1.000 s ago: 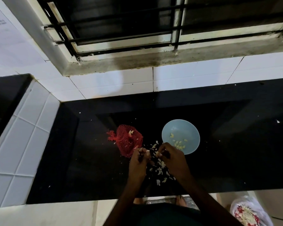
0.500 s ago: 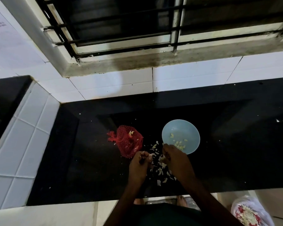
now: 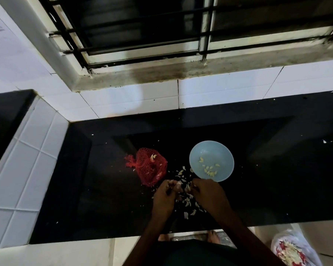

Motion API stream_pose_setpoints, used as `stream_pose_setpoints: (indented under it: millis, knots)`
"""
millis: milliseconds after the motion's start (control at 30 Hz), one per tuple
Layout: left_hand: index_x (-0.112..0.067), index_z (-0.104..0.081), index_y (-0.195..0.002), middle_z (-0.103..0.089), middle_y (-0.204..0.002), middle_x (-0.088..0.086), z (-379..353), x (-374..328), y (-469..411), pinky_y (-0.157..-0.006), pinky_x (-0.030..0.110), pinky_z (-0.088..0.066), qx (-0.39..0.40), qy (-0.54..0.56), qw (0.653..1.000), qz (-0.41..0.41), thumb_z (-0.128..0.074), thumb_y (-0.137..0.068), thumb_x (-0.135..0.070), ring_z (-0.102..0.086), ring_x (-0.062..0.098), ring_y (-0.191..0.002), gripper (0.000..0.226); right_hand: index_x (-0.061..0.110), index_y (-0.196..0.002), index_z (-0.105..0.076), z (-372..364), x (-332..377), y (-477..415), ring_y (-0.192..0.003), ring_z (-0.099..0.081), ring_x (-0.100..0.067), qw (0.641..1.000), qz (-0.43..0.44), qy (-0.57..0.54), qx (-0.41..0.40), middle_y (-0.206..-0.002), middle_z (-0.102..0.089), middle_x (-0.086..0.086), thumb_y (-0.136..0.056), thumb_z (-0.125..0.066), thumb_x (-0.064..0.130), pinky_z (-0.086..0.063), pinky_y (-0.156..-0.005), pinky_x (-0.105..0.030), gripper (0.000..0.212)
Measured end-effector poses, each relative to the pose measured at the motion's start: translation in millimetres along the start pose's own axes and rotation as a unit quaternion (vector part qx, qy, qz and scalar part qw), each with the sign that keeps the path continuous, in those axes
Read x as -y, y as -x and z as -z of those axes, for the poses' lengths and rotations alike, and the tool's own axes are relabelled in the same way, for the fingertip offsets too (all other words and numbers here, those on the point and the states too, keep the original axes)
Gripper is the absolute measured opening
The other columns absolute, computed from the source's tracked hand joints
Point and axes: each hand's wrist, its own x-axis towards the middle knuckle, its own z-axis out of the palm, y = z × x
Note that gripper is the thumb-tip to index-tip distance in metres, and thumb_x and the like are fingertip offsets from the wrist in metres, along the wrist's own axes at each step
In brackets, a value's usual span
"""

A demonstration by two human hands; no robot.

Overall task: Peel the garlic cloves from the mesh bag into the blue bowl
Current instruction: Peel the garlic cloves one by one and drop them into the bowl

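A red mesh bag (image 3: pixel 149 166) with pale garlic cloves showing through lies on the black counter (image 3: pixel 104 189). To its right stands the blue bowl (image 3: pixel 211 150), holding several peeled cloves (image 3: pixel 209 169). My left hand (image 3: pixel 164 198) is below the bag, its fingertips pinched on a small garlic clove (image 3: pixel 176 184). My right hand (image 3: pixel 210 196) sits just under the bowl's near rim, fingers curled; what they hold is hidden. Papery garlic skins (image 3: pixel 187 202) lie scattered between and under both hands.
White tiled wall and a barred window rise behind the counter. A raised tiled ledge (image 3: pixel 27 160) borders the left side. On the floor at lower right is a plastic bag (image 3: pixel 294 250) of scraps. My feet show below the counter edge.
My right hand went up towards the bowl's rim and has come back a little beside the left hand. The left hand has barely moved.
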Motion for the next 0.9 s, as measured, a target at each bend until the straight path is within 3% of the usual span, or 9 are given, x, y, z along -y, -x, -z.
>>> stream_pose_setpoints:
  millis: [133, 267, 400, 500, 667, 733, 800, 900]
  knots:
    - [0.0, -0.066, -0.09, -0.074, -0.08, 0.011, -3.0, -5.0, 3.5, -0.058, 0.016, -0.05, 0.015, -0.028, 0.999, 0.001, -0.058, -0.103, -0.017, -0.066, 0.007, -0.06, 0.023, 0.027, -0.079, -0.042, 1.8, 3.2, 1.9, -0.081, -0.061, -0.021, 0.999, 0.008, -0.037, -0.005, -0.083, -0.049, 0.008, -0.09, -0.061, 0.023, -0.038, -0.062, -0.034, 0.022]
    - [-0.004, -0.068, -0.09, -0.074, -0.079, 0.011, -4.5, -5.6, 5.7, -0.057, 0.016, -0.05, 0.017, -0.043, 0.999, 0.006, -0.055, -0.105, -0.023, -0.064, 0.005, -0.058, 0.027, 0.023, -0.083, -0.052, 3.9, 3.6, 2.1, -0.077, -0.058, -0.02, 0.997, 0.007, -0.07, -0.02, -0.085, -0.056, 0.003, -0.081, -0.058, 0.008, -0.048, -0.064, -0.04, 0.016]
    - [-0.009, -0.068, -0.09, -0.073, -0.077, 0.01, -4.7, -5.0, 5.9, -0.058, 0.019, -0.051, 0.011, -0.036, 0.999, 0.01, -0.052, -0.106, -0.025, -0.064, 0.009, -0.058, 0.028, 0.021, -0.079, -0.068, 0.4, -3.7, 0.0, -0.081, -0.064, -0.024, 0.996, -0.001, -0.09, 0.001, -0.083, -0.059, 0.001, -0.074, -0.064, 0.001, -0.049, -0.068, -0.035, 0.021]
    - [-0.014, -0.067, -0.091, -0.074, -0.076, 0.004, -3.8, -2.8, 3.4, -0.06, 0.021, -0.052, 0.012, -0.055, 0.998, 0.013, -0.05, -0.107, -0.028, -0.065, 0.009, -0.059, 0.028, 0.021, -0.102, -0.078, -2.6, -7.3, -0.4, -0.095, -0.066, -0.023, 0.997, -0.011, -0.072, 0.028, -0.1, -0.065, -0.003, -0.076, -0.066, -0.004, -0.045, -0.078, -0.026, 0.038]
    - [-0.014, -0.068, -0.092, -0.074, -0.077, 0.004, -2.6, -4.3, 4.4, -0.06, 0.019, -0.051, 0.012, -0.059, 0.998, 0.011, -0.05, -0.107, -0.028, -0.065, 0.01, -0.061, 0.028, 0.023, -0.134, -0.064, -6.0, -12.3, 0.7, -0.124, -0.057, -0.021, 0.995, 0.009, -0.077, 0.06, -0.129, -0.064, -0.003, -0.077, -0.06, -0.004, -0.04, -0.102, -0.025, 0.063]
    - [-0.015, -0.068, -0.089, -0.073, -0.077, 0.004, -2.3, -3.9, 4.5, -0.06, 0.021, -0.052, 0.01, -0.063, 0.998, 0.002, -0.05, -0.107, -0.028, -0.065, 0.011, -0.06, 0.028, 0.024, -0.134, -0.061, -4.5, -9.0, 3.5, -0.123, -0.057, -0.019, 0.993, 0.017, -0.099, 0.056, -0.13, -0.061, -0.001, -0.079, -0.06, -0.002, -0.038, -0.098, -0.022, 0.061]
    - [-0.015, -0.067, -0.087, -0.074, -0.076, 0.003, -2.0, -3.6, 4.3, -0.06, 0.022, -0.052, 0.01, -0.065, 0.998, -0.001, -0.051, -0.107, -0.027, -0.066, 0.012, -0.06, 0.028, 0.026, -0.124, -0.057, -2.6, -4.9, 5.3, -0.107, -0.062, -0.02, 0.994, 0.026, -0.105, 0.033, -0.12, -0.059, 0.003, -0.081, -0.066, 0.007, -0.044, -0.085, -0.026, 0.048]
    - [-0.013, -0.066, -0.088, -0.074, -0.075, 0.002, -2.2, -5.2, 4.9, -0.059, 0.023, -0.051, 0.013, -0.057, 0.998, 0.006, -0.051, -0.107, -0.025, -0.065, 0.012, -0.059, 0.028, 0.027, -0.101, -0.049, 3.8, 0.2, 4.8, -0.086, -0.06, -0.018, 0.998, 0.024, -0.054, 0.005, -0.098, -0.055, 0.006, -0.084, -0.07, 0.036, -0.045, -0.067, -0.035, 0.029]
